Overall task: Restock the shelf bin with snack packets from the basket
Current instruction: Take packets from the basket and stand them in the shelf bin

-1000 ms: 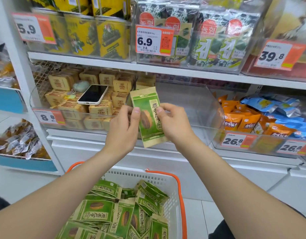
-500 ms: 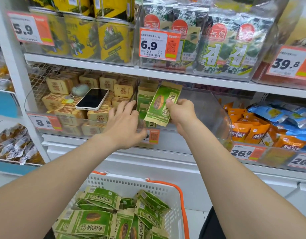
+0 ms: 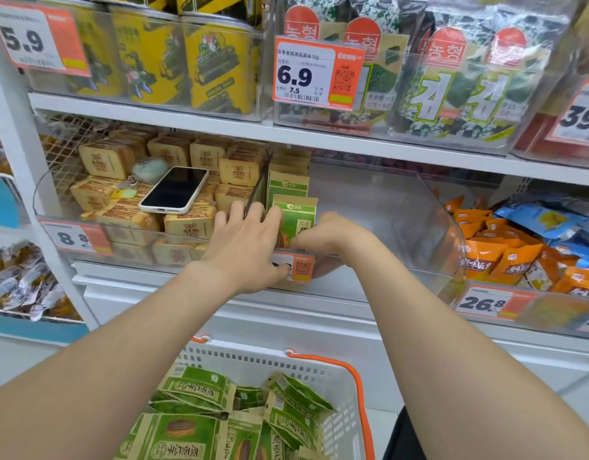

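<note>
The green snack packet (image 3: 295, 218) stands upright at the front left of the clear shelf bin (image 3: 402, 210), just in front of a short row of matching packets (image 3: 288, 183) lined up along the bin's left wall. Both hands are at the bin's front edge. The left hand (image 3: 243, 242) reaches over the rim with its fingers fairly straight and spread, the forefinger touching the packet's left side, while its thumb lies low against the orange-and-white price tag (image 3: 298, 267) on the bin front. The right hand (image 3: 333, 234) has its fingers curled down at the packet's lower right edge and holds it there; the fingertips are hidden behind the packet and the bin front. The rest of the bin, to the right of the packet, is bare clear plastic. Below, a white basket (image 3: 339, 376) with an orange handle holds a loose heap of green packets (image 3: 200, 391). In the neighbouring bin on the left, a phone (image 3: 175, 190) lies face up on tan packets (image 3: 190, 224); on the right sit orange packets (image 3: 515, 260).
</note>
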### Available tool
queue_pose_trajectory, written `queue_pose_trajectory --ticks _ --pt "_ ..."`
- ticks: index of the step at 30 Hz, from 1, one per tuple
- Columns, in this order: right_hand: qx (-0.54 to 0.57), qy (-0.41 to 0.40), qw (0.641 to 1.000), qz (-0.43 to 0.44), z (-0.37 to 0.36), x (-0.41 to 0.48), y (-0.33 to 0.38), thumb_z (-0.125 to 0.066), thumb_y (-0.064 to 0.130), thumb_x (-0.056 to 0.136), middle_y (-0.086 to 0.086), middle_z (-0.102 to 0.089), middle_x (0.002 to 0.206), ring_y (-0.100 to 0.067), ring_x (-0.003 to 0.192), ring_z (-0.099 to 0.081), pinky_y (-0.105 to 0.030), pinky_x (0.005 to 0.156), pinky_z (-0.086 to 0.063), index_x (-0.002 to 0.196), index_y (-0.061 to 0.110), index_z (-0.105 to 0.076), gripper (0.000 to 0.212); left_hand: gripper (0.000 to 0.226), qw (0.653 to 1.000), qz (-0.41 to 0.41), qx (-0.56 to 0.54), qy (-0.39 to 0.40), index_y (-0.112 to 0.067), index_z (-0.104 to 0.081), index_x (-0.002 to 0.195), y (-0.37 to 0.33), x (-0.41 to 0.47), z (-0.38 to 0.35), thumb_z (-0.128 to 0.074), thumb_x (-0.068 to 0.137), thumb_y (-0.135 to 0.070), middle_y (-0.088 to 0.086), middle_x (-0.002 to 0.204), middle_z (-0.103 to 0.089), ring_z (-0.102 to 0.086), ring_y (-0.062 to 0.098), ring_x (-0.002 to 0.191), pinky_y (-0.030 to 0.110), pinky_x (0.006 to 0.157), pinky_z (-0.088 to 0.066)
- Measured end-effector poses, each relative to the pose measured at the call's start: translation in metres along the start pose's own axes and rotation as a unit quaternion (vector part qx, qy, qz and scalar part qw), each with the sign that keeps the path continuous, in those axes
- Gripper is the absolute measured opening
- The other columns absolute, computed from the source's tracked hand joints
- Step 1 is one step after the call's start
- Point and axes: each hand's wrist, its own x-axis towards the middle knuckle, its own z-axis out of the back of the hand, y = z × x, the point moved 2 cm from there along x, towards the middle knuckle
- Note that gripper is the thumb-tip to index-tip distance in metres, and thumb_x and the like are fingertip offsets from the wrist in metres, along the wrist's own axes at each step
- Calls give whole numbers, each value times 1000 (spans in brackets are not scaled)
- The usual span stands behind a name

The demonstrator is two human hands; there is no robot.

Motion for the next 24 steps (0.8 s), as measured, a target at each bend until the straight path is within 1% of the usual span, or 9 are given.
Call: queue_pose_trajectory --ticks 3,5,8,10,14,17,19,21,24 --pt "-18 55 998 -18 -1 1 4 -79 14 83 -9 -80 86 -22 78 -79 -42 77 -66 105 10 -76 23 70 1000 0 -1 11 -25 -43 126 1 1 0 -64 77 -70 3 125 -47 -43 32 116 50 96 -41" --pt "-22 56 998 -29 -3 7 3 -83 13 82 -9 -80 84 -19 75 -79 -37 70 -66 103 10 -75 23 71 1000 0 1 8 -24 -44 126 2 1 1 -64 76 -71 1 125 -48 -43 31 116 49 95 -41" --pt "-8 17 1000 -10 -8 18 4 -87 11 76 -9 -79 83 -21 70 -78 -38 65 -65 99 11 -76 25 76 1000 -3 3 11 -22 -46 129 4 2 0 -64 76 -74 -1 131 -49 -42 30 119 48 95 -40" --pt "9 -40 999 4 -10 31 3 -86 15 69 -7 -78 89 -22 75 -78 -38 63 -65 97 16 -76 30 81 1000 -10 -4 10 -21 -47 133 7 3 1 -66 75 -74 0 145 -42 -42 31 125 48 98 -40" --pt "-48 -143 988 29 -11 48 4 -86 41 46 -2 -66 106 -22 96 -64 -28 70 -51 107 23 -68 66 83 1000 -14 -2 3 -20 -50 135 6 1 2 -71 75 -73 6 165 -15 -38 37 134 51 104 -39" --pt "-47 -111 992 31 -16 55 6 -87 45 46 -5 -62 113 -22 96 -60 -29 77 -47 120 19 -56 85 81 1000 -12 6 -13 -18 -51 130 3 0 4 -72 74 -72 11 167 -6 -37 40 131 50 102 -42" --pt "-44 -64 996 49 -21 58 7 -85 49 39 -4 -66 112 -19 98 -64 -31 82 -52 122 19 -54 94 80 1000 -12 -11 -19 -17 -49 129 4 1 4 -74 73 -69 12 165 -4 -38 40 128 51 98 -47" --pt "-15 -56 995 76 -22 58 7 -81 41 38 -4 -71 106 -22 96 -70 -40 87 -61 117 19 -61 84 80 999 -17 -39 -23 -17 -47 129 4 2 5 -78 72 -64 12 165 -2 -39 41 125 52 94 -51" --pt "25 -56 992 108 -18 49 9 -85 17 63 -6 -73 99 -25 95 -72 -44 89 -61 101 18 -66 43 80 999 -20 -43 -11 -17 -47 131 5 2 4 -77 73 -63 12 165 1 -37 40 126 50 91 -54"
